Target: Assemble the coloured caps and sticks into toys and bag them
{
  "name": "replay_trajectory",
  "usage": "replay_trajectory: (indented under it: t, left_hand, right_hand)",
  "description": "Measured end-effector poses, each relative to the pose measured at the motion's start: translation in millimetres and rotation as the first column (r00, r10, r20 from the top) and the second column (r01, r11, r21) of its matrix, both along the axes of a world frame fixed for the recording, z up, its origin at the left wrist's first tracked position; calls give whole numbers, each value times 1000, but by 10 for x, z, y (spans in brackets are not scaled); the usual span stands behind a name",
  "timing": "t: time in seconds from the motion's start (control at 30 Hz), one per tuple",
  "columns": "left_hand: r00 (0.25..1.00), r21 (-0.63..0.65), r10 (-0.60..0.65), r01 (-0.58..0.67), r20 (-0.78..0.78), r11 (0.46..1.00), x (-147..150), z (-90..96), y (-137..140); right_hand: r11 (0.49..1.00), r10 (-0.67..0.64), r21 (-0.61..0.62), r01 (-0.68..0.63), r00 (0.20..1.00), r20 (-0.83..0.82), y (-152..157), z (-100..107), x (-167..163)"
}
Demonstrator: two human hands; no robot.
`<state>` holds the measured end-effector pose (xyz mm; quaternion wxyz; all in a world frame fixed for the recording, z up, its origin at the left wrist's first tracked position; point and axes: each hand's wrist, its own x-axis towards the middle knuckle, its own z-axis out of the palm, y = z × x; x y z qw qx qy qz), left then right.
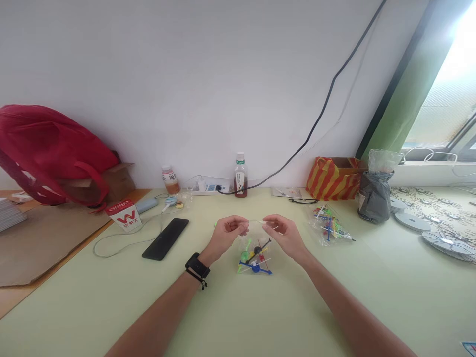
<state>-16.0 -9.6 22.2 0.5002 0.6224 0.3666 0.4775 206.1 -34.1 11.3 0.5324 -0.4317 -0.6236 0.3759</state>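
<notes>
Between my hands a thin whitish strip [256,221] spans the gap above the table, slightly bowed; its exact kind I cannot make out. My left hand [227,233], with a black watch [198,266] on its wrist, pinches one end between thumb and fingers. The other end is pinched by my right hand [284,235], and a pale tip pokes out past its fingers. Just below them lies a clear plastic bag holding small coloured plastic parts [256,267], blue, black, green, red and yellow, some with arrow-shaped ends.
Right of my hands lies another clear bag of coloured parts [330,225]. A black phone [165,239] and a red-and-white box [125,216] are at left. Bottles [240,176] stand by the wall. Farther right are a striped bag [332,178], a grey bag [374,198] and flat discs [412,221].
</notes>
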Motion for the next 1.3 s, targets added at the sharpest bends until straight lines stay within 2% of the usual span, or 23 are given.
replay_trajectory:
  t: [0.13, 0.27, 0.37, 0.43, 0.6, 0.8, 0.93, 1.0, 1.17, 1.23, 1.3]
  left_hand:
    - [999, 80, -15, 19, -46, 997, 43, 32, -81]
    - [994, 167, -34, 51, -104, 985, 109, -15, -136]
    - [992, 170, -30, 50, -119, 984, 136, -53, -140]
    - [994, 145, -31, 46, -105, 988, 137, -66, -129]
    - [998, 86, 5, 1, -63, 996, 127, -57, -112]
    - [997, 116, -24, 33, -79, 993, 152, -48, -161]
    - [993, 143, -32, 48, -114, 989, 164, -52, -191]
    - [993, 139, -36, 52, -114, 989, 162, -50, -191]
    - [998, 70, -3, 7, -55, 998, 115, -31, -124]
    - [999, 39, 6, -5, -32, 999, 77, -17, -78]
    - [999, 22, 18, -17, -27, 1000, 37, -2, -37]
  right_hand:
    - [986, -94, 149, 78, 990, 104, -70, 19, -77]
    - [938, -176, 330, 105, 965, 194, -141, 68, -135]
    - [891, -253, 438, 120, 932, 260, -147, 95, -93]
    - [879, -288, 456, 137, 916, 280, -129, 102, -31]
    - [915, -231, 387, 115, 936, 267, -96, 116, 40]
    - [899, -236, 432, 68, 908, 347, -137, 138, -21]
    - [949, -129, 313, -33, 866, 483, -140, 149, 76]
    - [961, -97, 274, -48, 864, 494, -126, 153, 129]
    - [967, -160, 237, 97, 951, 264, -69, 165, 186]
    - [986, -98, 150, 73, 982, 163, -50, 158, 181]
    - [999, 27, 31, -31, 994, 104, -34, 134, 160]
